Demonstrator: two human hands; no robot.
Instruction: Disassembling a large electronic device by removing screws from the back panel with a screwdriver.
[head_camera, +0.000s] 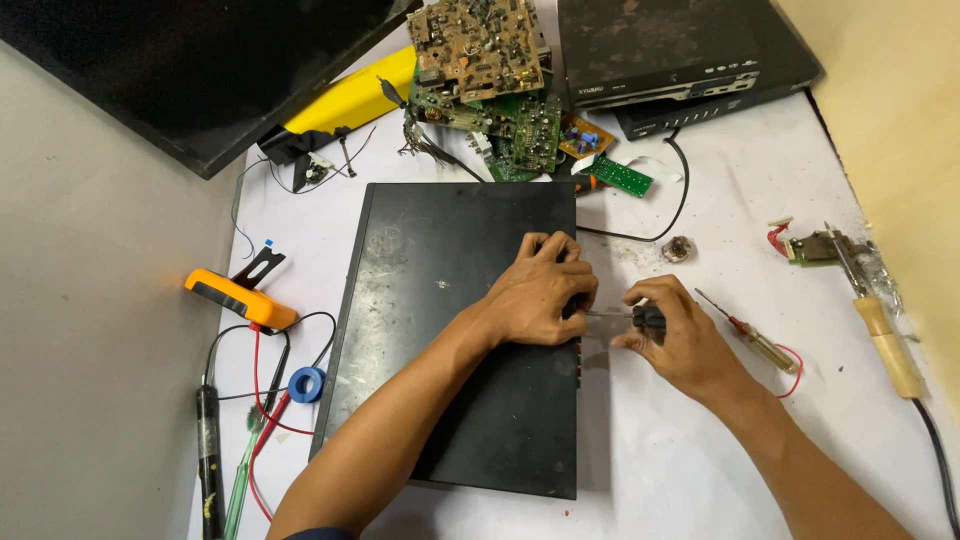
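Note:
A flat black metal device case (440, 320) lies on the white table, scratched on top. My left hand (535, 290) rests curled on its right edge, pressing down on it. My right hand (675, 335) sits just right of the case, shut on a screwdriver (625, 318) with a black handle. Its shaft points left into the side of the case, near my left hand's fingers. The tip is hidden between hand and case.
A second screwdriver (745, 335) and a soldering iron (880, 325) lie at right. A pile of circuit boards (490, 70) and two black set-top boxes (660, 50) stand at the back. An orange multimeter (240, 297), leads and blue tape roll (307, 384) lie left.

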